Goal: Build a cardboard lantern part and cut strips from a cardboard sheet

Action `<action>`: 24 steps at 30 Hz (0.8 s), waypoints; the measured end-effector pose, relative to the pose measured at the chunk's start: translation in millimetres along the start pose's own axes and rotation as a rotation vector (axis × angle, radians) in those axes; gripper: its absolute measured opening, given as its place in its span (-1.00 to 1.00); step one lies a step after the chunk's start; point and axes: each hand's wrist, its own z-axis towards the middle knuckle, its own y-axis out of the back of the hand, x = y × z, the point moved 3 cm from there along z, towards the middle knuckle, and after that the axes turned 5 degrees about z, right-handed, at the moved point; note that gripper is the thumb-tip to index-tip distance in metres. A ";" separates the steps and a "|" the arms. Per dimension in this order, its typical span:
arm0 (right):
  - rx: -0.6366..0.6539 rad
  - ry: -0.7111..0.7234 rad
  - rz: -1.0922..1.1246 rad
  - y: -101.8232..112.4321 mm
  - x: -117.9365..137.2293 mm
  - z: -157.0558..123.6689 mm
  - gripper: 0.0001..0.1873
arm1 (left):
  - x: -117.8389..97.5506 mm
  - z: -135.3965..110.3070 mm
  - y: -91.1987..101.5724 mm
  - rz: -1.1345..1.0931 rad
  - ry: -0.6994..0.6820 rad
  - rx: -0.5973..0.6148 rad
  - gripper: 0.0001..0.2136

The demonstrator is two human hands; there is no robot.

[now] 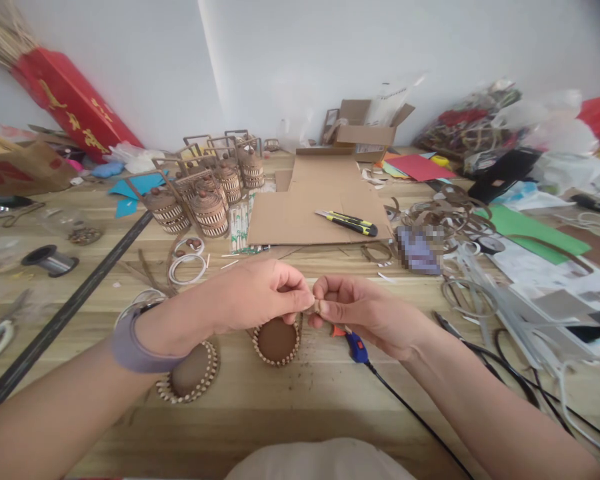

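My left hand (260,293) and my right hand (360,308) meet over the middle of the wooden table (300,400), both pinched on one small tan piece (317,307) between their fingertips. What the piece is I cannot make out. Just below the hands lies a round brown disc with a woven rim (277,341). A second such disc (191,375) is partly under my left wrist, which wears a purple band. A blue glue gun (356,347) with a black cord lies under my right hand.
Several small woven tiered baskets (207,193) stand at the back left. A flat cardboard sheet (320,200) carries a yellow-black utility knife (347,223). A long black bar (65,313) runs along the left. Strips, cables and coloured paper (530,233) crowd the right.
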 end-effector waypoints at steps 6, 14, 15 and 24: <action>-0.006 -0.007 -0.010 -2.0 -0.1 1.7 -0.61 | 0.7 0.2 -0.7 -0.032 -0.038 -0.008 -0.71; 0.026 0.008 -0.005 -3.0 -2.9 4.4 -0.60 | 2.8 -0.5 0.0 -0.032 -0.080 -0.030 -0.72; 0.030 0.014 -0.005 -2.9 -3.2 4.8 -0.60 | 2.8 -0.4 0.0 -0.034 -0.085 -0.029 -0.72; -0.006 0.041 0.019 -3.3 -4.7 6.4 -0.58 | 0.7 0.5 0.4 0.000 -0.108 -0.038 -0.72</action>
